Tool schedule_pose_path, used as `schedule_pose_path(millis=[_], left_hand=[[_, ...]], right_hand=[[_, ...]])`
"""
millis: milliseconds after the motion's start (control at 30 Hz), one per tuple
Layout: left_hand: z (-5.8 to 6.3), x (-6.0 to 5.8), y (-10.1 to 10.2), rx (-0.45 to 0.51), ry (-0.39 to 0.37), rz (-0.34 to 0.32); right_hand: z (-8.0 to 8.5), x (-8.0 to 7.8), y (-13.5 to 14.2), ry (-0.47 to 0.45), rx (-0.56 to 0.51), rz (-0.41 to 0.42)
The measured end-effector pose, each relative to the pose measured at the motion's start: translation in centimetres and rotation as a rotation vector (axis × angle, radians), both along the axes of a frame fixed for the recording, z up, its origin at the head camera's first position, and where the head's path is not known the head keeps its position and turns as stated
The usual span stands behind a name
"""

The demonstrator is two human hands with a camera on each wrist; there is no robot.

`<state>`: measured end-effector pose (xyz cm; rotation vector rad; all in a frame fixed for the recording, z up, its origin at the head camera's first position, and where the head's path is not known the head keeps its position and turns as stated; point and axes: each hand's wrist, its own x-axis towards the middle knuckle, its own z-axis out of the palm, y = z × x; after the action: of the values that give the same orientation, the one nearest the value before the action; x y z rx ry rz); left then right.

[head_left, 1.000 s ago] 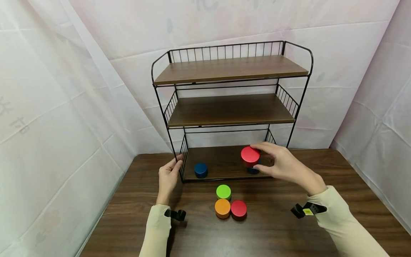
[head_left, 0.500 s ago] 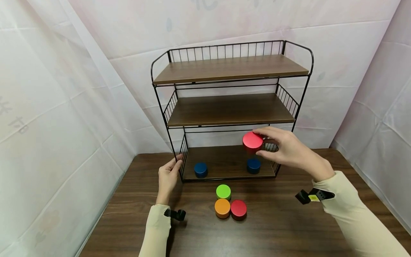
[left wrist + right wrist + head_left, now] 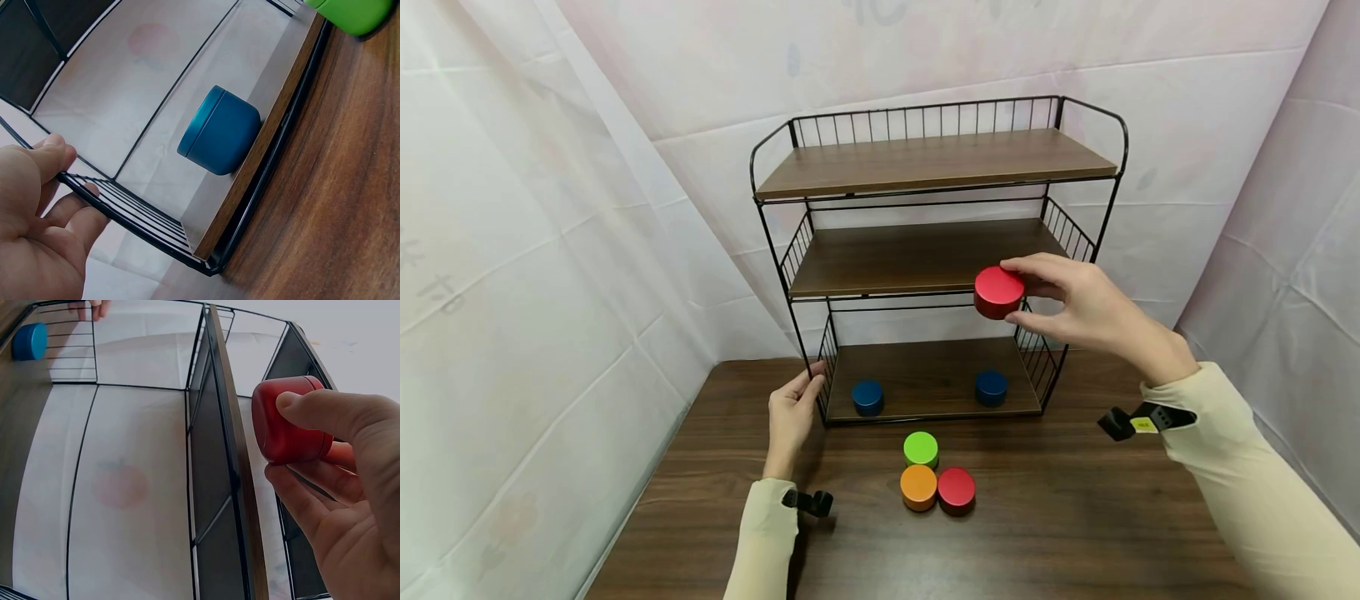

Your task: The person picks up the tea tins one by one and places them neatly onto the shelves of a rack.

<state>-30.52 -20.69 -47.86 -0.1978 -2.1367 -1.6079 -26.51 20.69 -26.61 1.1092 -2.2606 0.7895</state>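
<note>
My right hand (image 3: 1078, 304) pinches a round red tin (image 3: 997, 293) between thumb and fingers, in front of the middle shelf's front edge. In the right wrist view the red tin (image 3: 290, 419) has a rounded base and a lid seam. My left hand (image 3: 792, 412) grips the left front post of the black wire rack (image 3: 808, 358); the left wrist view shows thumb and fingers around the wire. A blue tin (image 3: 868, 398) stands at the left of the bottom shelf (image 3: 925, 375), close to that hand. Another blue tin (image 3: 991, 388) stands at the right of the same shelf.
On the wooden table (image 3: 1037, 517) before the rack, a green tin (image 3: 921, 449), an orange tin (image 3: 918, 487) and a second red tin (image 3: 957, 491) stand close together. The middle shelf (image 3: 917, 254) and top shelf (image 3: 932, 162) are brown boards. White cloth (image 3: 587, 250) hangs behind and beside.
My right hand has lifted the red tin from in front of the bottom shelf to the middle shelf's front edge, uncovering the right blue tin. My left hand has stayed on the post.
</note>
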Motion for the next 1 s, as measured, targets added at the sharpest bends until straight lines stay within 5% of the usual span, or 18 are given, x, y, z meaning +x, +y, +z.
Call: schedule_pose_path(millis=[467, 767, 1000], left_hand=[[-0.3, -0.4, 0.0, 0.019, 0.014, 0.007], [2.1, 1.4, 0.7, 0.017, 0.018, -0.032], [0.2, 0.1, 0.2, 0.015, 0.016, -0.008]], right_hand=[[2.0, -1.2, 1.0, -0.128, -0.047, -0.065], [2.2, -2.5, 1.4, -0.162, -0.038, -0.127], [2.2, -2.9, 1.4, -0.206, -0.025, -0.185]])
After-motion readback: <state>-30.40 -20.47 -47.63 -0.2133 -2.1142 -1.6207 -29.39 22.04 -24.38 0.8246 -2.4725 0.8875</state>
